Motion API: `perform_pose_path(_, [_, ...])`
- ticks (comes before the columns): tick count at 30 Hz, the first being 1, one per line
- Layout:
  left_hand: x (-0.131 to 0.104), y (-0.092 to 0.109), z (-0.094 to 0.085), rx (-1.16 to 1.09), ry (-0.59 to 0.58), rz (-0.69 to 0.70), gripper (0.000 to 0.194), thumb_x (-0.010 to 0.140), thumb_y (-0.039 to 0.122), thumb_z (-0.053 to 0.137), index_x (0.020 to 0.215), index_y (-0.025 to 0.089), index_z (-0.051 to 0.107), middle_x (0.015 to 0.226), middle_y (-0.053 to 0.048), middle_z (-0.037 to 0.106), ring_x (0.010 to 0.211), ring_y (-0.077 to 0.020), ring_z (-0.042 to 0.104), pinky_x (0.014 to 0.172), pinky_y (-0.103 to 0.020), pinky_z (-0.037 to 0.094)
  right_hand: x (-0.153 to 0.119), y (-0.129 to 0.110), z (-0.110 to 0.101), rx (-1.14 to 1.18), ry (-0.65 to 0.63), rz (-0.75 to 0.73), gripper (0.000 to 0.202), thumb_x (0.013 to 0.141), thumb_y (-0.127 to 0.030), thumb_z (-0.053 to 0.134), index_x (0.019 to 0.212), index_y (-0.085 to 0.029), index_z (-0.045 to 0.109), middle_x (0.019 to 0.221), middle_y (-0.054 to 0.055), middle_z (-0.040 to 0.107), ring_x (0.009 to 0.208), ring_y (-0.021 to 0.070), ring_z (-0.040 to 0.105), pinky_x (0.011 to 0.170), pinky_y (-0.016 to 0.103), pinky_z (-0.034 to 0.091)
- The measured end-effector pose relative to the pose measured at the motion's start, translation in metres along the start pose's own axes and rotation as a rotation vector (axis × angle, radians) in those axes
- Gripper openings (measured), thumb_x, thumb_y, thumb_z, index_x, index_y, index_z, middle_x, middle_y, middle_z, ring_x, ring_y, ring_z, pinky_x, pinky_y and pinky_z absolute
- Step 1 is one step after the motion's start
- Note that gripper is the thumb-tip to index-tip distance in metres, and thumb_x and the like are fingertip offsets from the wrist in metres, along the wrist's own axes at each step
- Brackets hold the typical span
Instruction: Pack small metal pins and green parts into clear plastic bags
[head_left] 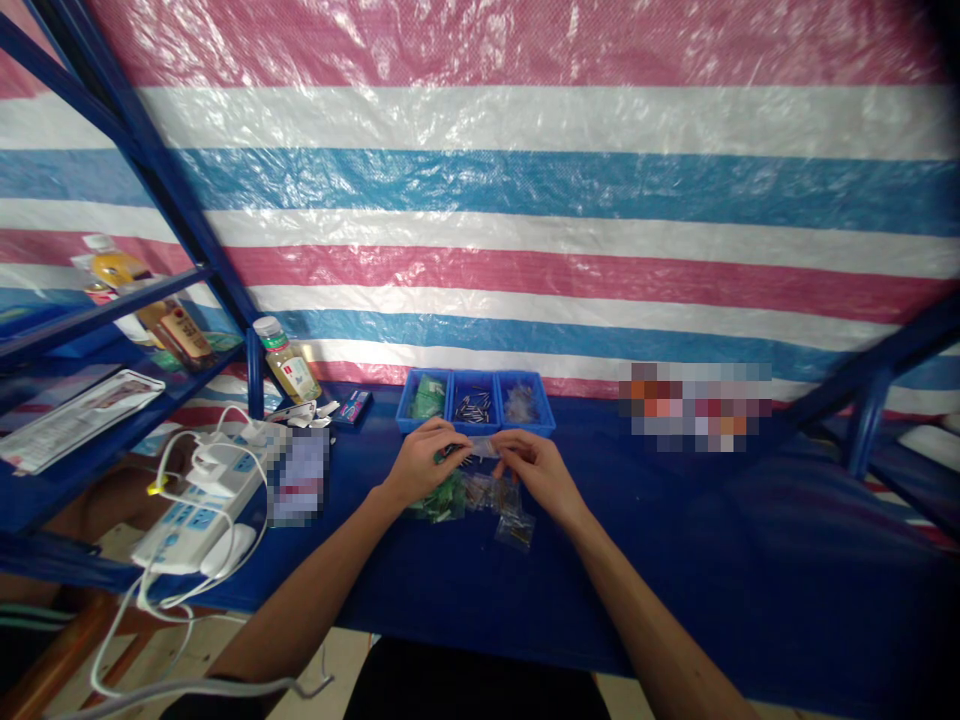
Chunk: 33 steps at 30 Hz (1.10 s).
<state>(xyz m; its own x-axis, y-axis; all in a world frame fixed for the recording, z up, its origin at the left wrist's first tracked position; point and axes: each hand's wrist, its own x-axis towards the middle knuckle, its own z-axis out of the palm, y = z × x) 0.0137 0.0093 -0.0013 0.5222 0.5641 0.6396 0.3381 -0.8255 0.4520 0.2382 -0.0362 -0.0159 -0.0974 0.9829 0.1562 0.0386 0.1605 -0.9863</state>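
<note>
L hand [426, 465], fingers curled round small dark pcs [466, 460]; R hand [536, 468] pinches a clear bag [483, 447] btwn the hands, long axis approx. L-R, can't tell which end's the mouth. Blue bins [474, 425] just beyond hands, green bags [448, 500] below L.

A makeshift workshop, it seems: trays [474, 426] of small parts [472, 408] on the blue table [622, 530], striped tarp [555, 180] behind it
</note>
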Motion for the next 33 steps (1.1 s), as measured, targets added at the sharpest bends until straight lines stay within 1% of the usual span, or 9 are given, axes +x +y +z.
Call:
perform_pose_path(2, [0.0006, 0.0015, -0.0007, 0.011, 0.009, -0.002, 0.015, 0.096, 0.03, 0.064, 0.094, 0.018, 0.073, 0.079, -0.006, 0.069, 0.082, -0.0193, 0.061, 0.078, -0.034, 0.052, -0.0007, -0.0014, -0.0001, -0.019, -0.003, -0.007, 0.027, 0.084, -0.044, 0.07, 0.098, -0.021, 0.07, 0.084, 0.005, 0.074, 0.061, 0.02, 0.068, 0.05, 0.028, 0.043])
perform_pose_path(4, [0.0012, 0.0035, -0.0018, 0.016, 0.002, -0.002, 0.016, 0.096, 0.03, 0.063, 0.091, 0.018, 0.072, 0.076, -0.005, 0.066, 0.078, -0.0183, 0.059, 0.079, -0.034, 0.051, -0.0016, -0.0027, -0.0006, -0.061, 0.007, -0.011, 0.026, 0.084, -0.046, 0.071, 0.091, -0.02, 0.071, 0.075, 0.003, 0.071, 0.056, 0.0179, 0.064, 0.051, 0.028, 0.043])
perform_pose_path(8, [0.0019, 0.0067, -0.003, 0.02, -0.011, -0.02, 0.015, 0.097, 0.029, 0.062, 0.089, 0.018, 0.069, 0.08, -0.005, 0.068, 0.077, -0.0172, 0.058, 0.08, -0.034, 0.05, -0.0026, -0.0047, -0.0019, -0.137, 0.047, -0.019, 0.026, 0.085, -0.047, 0.07, 0.086, -0.021, 0.07, 0.061, -0.001, 0.063, 0.054, 0.017, 0.059, 0.051, 0.027, 0.041])
perform_pose_path(14, [0.0008, 0.004, -0.0003, -0.027, 0.034, -0.015, 0.016, 0.097, 0.031, 0.062, 0.093, 0.017, 0.069, 0.086, -0.007, 0.07, 0.075, -0.016, 0.06, 0.07, -0.029, 0.052, -0.003, -0.007, 0.0007, -0.053, 0.004, -0.01, 0.024, 0.085, -0.045, 0.071, 0.087, -0.022, 0.064, 0.07, -0.001, 0.066, 0.058, 0.0168, 0.062, 0.054, 0.028, 0.044])
perform_pose_path(19, [0.0, 0.0022, -0.0004, -0.02, 0.035, 0.017, 0.019, 0.099, 0.027, 0.057, 0.101, 0.018, 0.074, 0.085, -0.008, 0.07, 0.084, -0.0183, 0.064, 0.076, -0.032, 0.055, -0.0025, -0.0057, 0.0015, 0.071, 0.01, 0.01, 0.03, 0.081, -0.044, 0.075, 0.093, -0.025, 0.054, 0.073, -0.003, 0.067, 0.052, 0.015, 0.059, 0.052, 0.027, 0.045])
perform_pose_path(24, [0.0001, 0.0004, -0.0002, -0.01, 0.044, 0.031, 0.017, 0.097, 0.026, 0.061, 0.103, 0.019, 0.075, 0.089, -0.009, 0.072, 0.087, -0.0189, 0.065, 0.075, -0.031, 0.056, -0.0012, -0.0047, -0.0011, -0.005, -0.002, -0.018, 0.023, 0.085, -0.044, 0.07, 0.089, -0.023, 0.062, 0.078, 0.001, 0.069, 0.055, 0.0163, 0.062, 0.053, 0.028, 0.045])
perform_pose_path(28, [-0.0003, -0.0002, 0.0002, 0.015, 0.028, 0.014, 0.014, 0.095, 0.029, 0.066, 0.098, 0.019, 0.075, 0.086, -0.007, 0.073, 0.084, -0.019, 0.065, 0.078, -0.032, 0.056, -0.001, -0.0058, 0.0, 0.005, 0.007, -0.026, 0.025, 0.085, -0.044, 0.07, 0.095, -0.021, 0.067, 0.09, 0.005, 0.073, 0.06, 0.018, 0.067, 0.051, 0.028, 0.042])
perform_pose_path(30, [-0.0005, 0.0008, 0.0, 0.021, 0.014, -0.009, 0.015, 0.095, 0.03, 0.066, 0.095, 0.018, 0.075, 0.084, -0.006, 0.072, 0.079, -0.0176, 0.064, 0.075, -0.031, 0.054, -0.0016, -0.0064, 0.0004, 0.008, 0.008, -0.031, 0.026, 0.083, -0.043, 0.073, 0.096, -0.021, 0.068, 0.088, 0.004, 0.073, 0.061, 0.018, 0.067, 0.053, 0.028, 0.045])
perform_pose_path(33, [-0.0005, 0.0034, -0.0009, 0.02, -0.007, -0.03, 0.016, 0.096, 0.029, 0.064, 0.091, 0.018, 0.073, 0.079, -0.005, 0.069, 0.073, -0.016, 0.062, 0.072, -0.029, 0.052, -0.0024, -0.0059, -0.0004, -0.042, 0.006, -0.035, 0.025, 0.085, -0.045, 0.071, 0.089, -0.02, 0.069, 0.077, 0.002, 0.069, 0.056, 0.0156, 0.061, 0.055, 0.028, 0.045])
